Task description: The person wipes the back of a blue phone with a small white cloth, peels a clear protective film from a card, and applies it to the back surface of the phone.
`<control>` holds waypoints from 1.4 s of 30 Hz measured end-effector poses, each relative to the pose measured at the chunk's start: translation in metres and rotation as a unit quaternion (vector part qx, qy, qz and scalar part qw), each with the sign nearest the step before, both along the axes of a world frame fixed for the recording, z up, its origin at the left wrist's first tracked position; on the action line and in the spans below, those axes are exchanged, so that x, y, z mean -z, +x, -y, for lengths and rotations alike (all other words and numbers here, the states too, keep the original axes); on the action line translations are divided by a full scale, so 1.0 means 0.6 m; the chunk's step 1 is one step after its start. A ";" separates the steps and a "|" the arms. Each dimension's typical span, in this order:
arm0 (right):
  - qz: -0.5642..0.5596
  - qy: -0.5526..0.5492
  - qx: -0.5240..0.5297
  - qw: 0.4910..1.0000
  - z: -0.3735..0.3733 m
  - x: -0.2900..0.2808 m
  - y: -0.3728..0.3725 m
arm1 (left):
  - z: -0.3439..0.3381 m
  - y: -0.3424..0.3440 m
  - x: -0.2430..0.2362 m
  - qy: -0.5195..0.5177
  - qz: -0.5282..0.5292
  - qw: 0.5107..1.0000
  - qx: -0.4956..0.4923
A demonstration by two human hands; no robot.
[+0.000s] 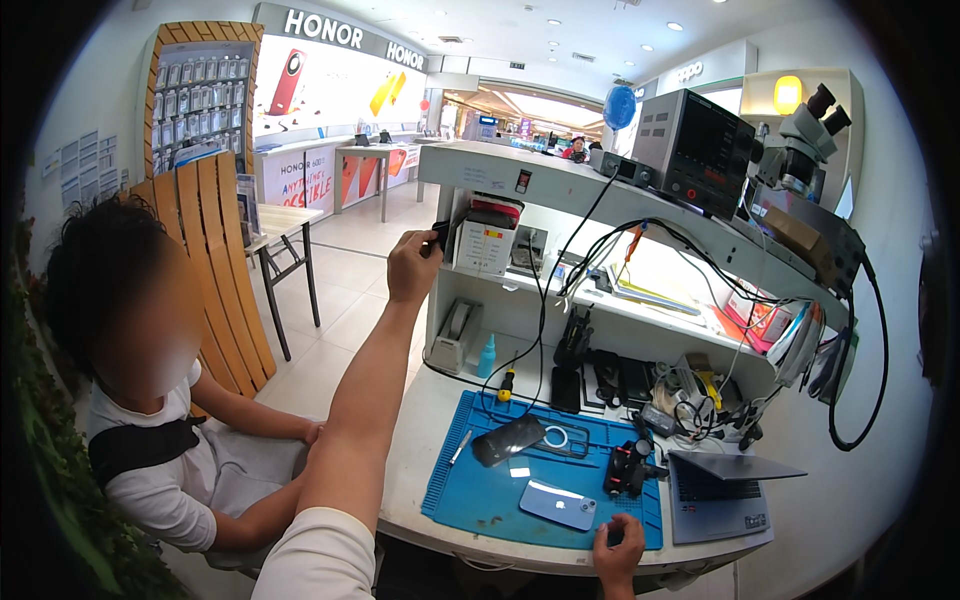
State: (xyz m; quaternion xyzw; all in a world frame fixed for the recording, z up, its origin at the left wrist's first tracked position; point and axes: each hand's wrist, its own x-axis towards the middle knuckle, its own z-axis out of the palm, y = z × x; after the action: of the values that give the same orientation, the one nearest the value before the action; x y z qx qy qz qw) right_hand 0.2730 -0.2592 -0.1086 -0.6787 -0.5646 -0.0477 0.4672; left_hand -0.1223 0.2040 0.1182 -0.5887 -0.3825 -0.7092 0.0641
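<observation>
My left arm reaches forward to the left side of the bench shelf. My left hand (413, 266) is closed on a small flat black object (441, 236) against the shelf's side panel; its kind I cannot make out. At the near edge of the blue repair mat (480, 505), my right hand (619, 552) has curled fingers, with a small dark spot between them that is too unclear to name. Just left of it lies a light blue smartphone (557, 504), back side up. A dark smartphone (507, 440) lies farther back, beside a phone case with a white ring (556, 437).
A half-closed laptop (715, 490) stands right of the mat, next to a black device (630, 468). Cables, a tape dispenser (456, 335) and a blue bottle (487, 356) fill the back. A microscope (805, 140) stands on top. A person (150, 440) sits at left.
</observation>
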 end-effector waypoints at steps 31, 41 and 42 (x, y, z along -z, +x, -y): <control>-0.001 0.016 -0.008 1.000 0.000 0.001 -0.001 | 0.003 -0.001 -0.006 -0.026 -0.037 0.998 -0.041; 0.049 0.015 -0.003 0.999 0.003 -0.009 0.001 | 0.020 -0.017 -0.012 -0.193 0.069 0.971 0.121; 0.046 0.017 -0.001 0.999 0.002 -0.007 0.001 | 0.019 -0.015 -0.009 -0.161 0.043 0.981 0.102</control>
State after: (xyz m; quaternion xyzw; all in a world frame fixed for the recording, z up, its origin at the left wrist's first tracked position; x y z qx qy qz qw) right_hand 0.2735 -0.2605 -0.1041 -0.6673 -0.5855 -0.0876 0.4520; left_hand -0.1316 0.1927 0.1234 -0.5963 -0.4320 -0.6657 -0.1212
